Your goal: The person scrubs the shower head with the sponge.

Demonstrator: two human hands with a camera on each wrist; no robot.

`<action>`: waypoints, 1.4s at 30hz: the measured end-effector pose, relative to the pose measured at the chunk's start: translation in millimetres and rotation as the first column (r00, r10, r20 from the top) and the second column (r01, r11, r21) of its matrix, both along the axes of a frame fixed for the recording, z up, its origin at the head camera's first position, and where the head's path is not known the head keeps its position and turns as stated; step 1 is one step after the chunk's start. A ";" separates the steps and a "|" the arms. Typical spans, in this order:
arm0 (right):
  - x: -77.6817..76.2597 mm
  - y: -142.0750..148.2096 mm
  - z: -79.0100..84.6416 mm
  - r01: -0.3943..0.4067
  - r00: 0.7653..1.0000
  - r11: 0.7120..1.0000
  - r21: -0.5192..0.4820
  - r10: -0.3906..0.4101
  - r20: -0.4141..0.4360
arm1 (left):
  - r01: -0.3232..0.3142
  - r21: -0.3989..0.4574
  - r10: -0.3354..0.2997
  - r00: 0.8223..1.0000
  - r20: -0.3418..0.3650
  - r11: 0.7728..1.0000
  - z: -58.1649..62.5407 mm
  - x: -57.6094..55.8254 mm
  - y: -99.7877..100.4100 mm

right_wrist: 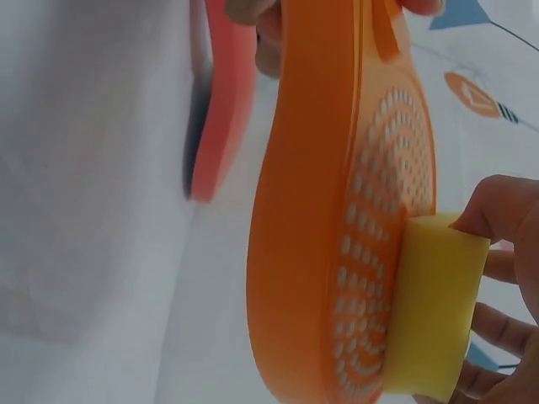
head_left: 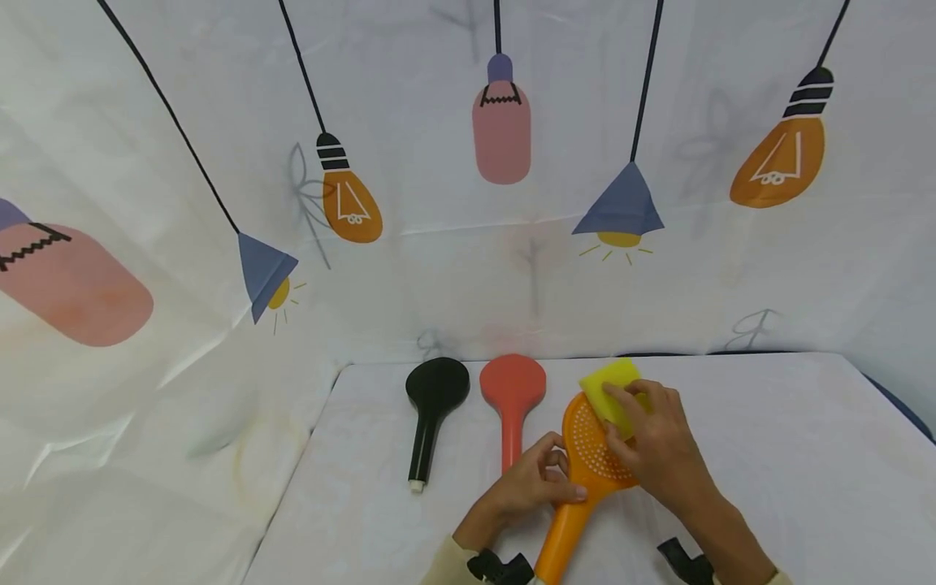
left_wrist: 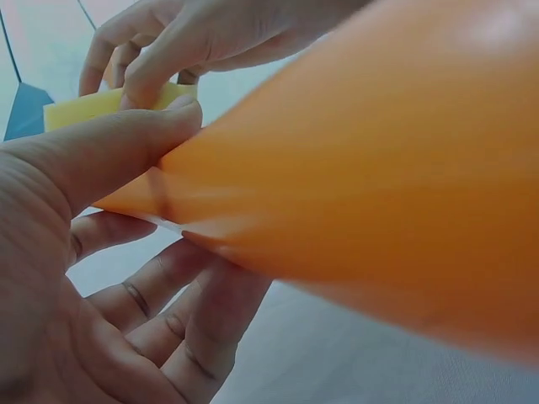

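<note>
An orange shower head (head_left: 585, 443), its round face dotted with pale nozzle holes, is tilted above the white table. My left hand (head_left: 528, 486) holds it where the handle meets the head, thumb on top and fingers beneath, as the left wrist view shows. In my right hand (head_left: 661, 443) is a yellow sponge (head_left: 608, 394), gripped between thumb and fingers. The sponge (right_wrist: 434, 307) lies flat against the dotted face (right_wrist: 379, 252) in the right wrist view. The lower end of the handle runs out of the head view.
A black shower head (head_left: 435, 398) and a red one (head_left: 513, 390) lie on the white-covered table (head_left: 790, 455), left of the orange one. Behind stands a white cloth backdrop (head_left: 439, 284) printed with lamps. Black straps (head_left: 500, 566) are on both wrists.
</note>
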State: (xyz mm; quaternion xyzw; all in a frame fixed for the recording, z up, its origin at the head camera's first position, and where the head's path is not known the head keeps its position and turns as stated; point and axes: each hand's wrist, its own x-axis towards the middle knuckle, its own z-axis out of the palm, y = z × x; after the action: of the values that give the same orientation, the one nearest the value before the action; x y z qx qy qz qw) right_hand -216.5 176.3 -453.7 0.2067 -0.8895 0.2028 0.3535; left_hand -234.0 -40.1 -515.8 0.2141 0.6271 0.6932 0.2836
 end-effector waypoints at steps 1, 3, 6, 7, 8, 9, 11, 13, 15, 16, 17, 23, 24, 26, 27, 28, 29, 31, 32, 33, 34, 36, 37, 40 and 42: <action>1.2 -2.3 -0.3 -0.006 1.000 1.000 0.005 0.006 0.013 | -0.004 0.003 0.004 1.000 -0.005 1.000 -0.1 0.2 -0.1; 3.7 -7.0 -1.1 -0.027 0.999 0.999 0.018 0.026 0.035 | -0.016 0.004 0.016 1.000 -0.014 1.000 0.0 0.4 -0.3; 7.0 -13.1 -2.6 -0.083 0.995 0.995 0.055 0.080 0.056 | -0.035 0.005 0.035 0.999 -0.015 0.999 -0.3 0.0 -0.8; 7.7 -14.8 -3.2 -0.107 0.993 0.992 0.073 0.103 0.059 | -0.042 0.005 0.043 0.999 -0.011 0.999 -0.5 -0.3 -1.1; 8.3 -16.3 -3.7 -0.132 0.990 0.987 0.091 0.127 0.061 | -0.047 0.009 0.047 0.999 -0.013 0.999 -0.7 -0.9 -1.4; 8.9 -17.7 -4.1 -0.157 0.987 0.982 0.107 0.151 0.061 | -0.050 0.020 0.051 0.999 -0.013 0.999 -1.2 -1.6 -1.7; 9.9 -20.4 -4.9 -0.198 0.980 0.970 0.141 0.192 0.058 | -0.051 0.045 0.052 0.998 -0.018 0.998 -2.2 -3.0 -2.9; 11.2 -22.6 -5.2 -0.231 0.973 0.959 0.166 0.226 0.049 | -0.044 0.082 0.047 0.998 -0.033 0.996 -3.7 -4.4 -3.7; 12.6 -24.2 -5.0 -0.251 0.968 0.951 0.184 0.248 0.035 | -0.034 0.116 0.041 0.998 -0.057 0.993 -5.2 -5.1 -4.2; 13.2 -24.7 -4.7 -0.255 0.967 0.948 0.192 0.255 0.027 | -0.030 0.130 0.039 0.997 -0.069 0.991 -5.9 -5.3 -4.4; 13.7 -25.0 -4.4 -0.260 0.965 0.945 0.199 0.261 0.021 | -0.029 0.139 0.040 0.996 -0.076 0.990 -6.5 -5.2 -4.4; 13.0 -21.4 -1.7 -0.235 0.971 0.947 0.218 0.237 0.017 | -0.036 0.146 0.044 0.998 -0.055 0.989 -7.0 -3.9 -4.1; 12.6 -20.3 -1.2 -0.225 0.974 0.950 0.217 0.227 0.017 | -0.039 0.139 0.046 0.998 -0.047 0.990 -6.5 -3.7 -4.2; 11.6 -17.8 -0.6 -0.205 0.978 0.956 0.211 0.209 0.005 | -0.041 0.123 0.046 0.998 -0.034 0.992 -5.3 -3.4 -4.3; 11.0 -16.4 -0.4 -0.195 0.980 0.959 0.206 0.200 -0.004 | -0.043 0.110 0.046 0.999 -0.026 0.993 -4.5 -3.3 -4.2; 10.3 -15.2 -0.2 -0.185 0.981 0.962 0.202 0.191 -0.011 | -0.046 0.098 0.048 0.999 -0.020 0.994 -4.2 -3.3 -4.1; 9.4 -13.7 -0.1 -0.174 0.983 0.965 0.197 0.180 -0.016 | -0.049 0.085 0.050 0.999 -0.011 0.995 -3.7 -3.2 -4.1; 7.6 -10.5 0.5 -0.148 0.987 0.971 0.190 0.156 -0.026 | -0.052 0.067 0.053 0.999 -0.003 0.996 -3.5 -3.6 -3.2; 6.5 -8.7 0.8 -0.137 0.989 0.973 0.185 0.145 -0.031 | -0.054 0.058 0.054 0.999 0.003 0.997 -3.2 -3.8 -2.8; 5.5 -6.8 1.4 -0.125 0.991 0.976 0.181 0.133 -0.033 | -0.055 0.055 0.055 0.998 0.003 0.997 -3.1 -4.0 -2.2; 4.5 -4.8 2.2 -0.113 0.992 0.978 0.177 0.121 -0.033 | -0.054 0.053 0.054 0.999 0.004 0.997 -3.2 -4.2 -1.7; 2.6 -0.5 4.0 -0.089 0.995 0.983 0.162 0.096 -0.036 | -0.053 0.050 0.053 0.999 0.003 0.997 -3.6 -4.4 -1.2; 1.6 1.9 5.0 -0.076 0.996 0.985 0.155 0.083 -0.037 | -0.052 0.050 0.051 0.999 0.005 0.997 -3.8 -4.6 -1.0; -0.6 9.1 8.3 -0.032 0.999 0.991 0.130 0.037 -0.036 | -0.048 0.040 0.048 0.999 0.016 0.998 -4.7 -5.0 -1.6; -2.4 14.5 9.0 -0.002 1.000 0.993 0.117 0.005 -0.027 | -0.048 0.039 0.047 0.998 0.028 0.998 -4.6 -5.0 -2.7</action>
State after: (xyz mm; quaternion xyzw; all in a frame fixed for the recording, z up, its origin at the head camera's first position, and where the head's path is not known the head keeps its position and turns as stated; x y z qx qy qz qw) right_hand -218.9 190.7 -444.8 0.2313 -0.8947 0.1481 0.3523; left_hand -239.0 -42.7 -520.4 0.1952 0.6143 0.7148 0.2712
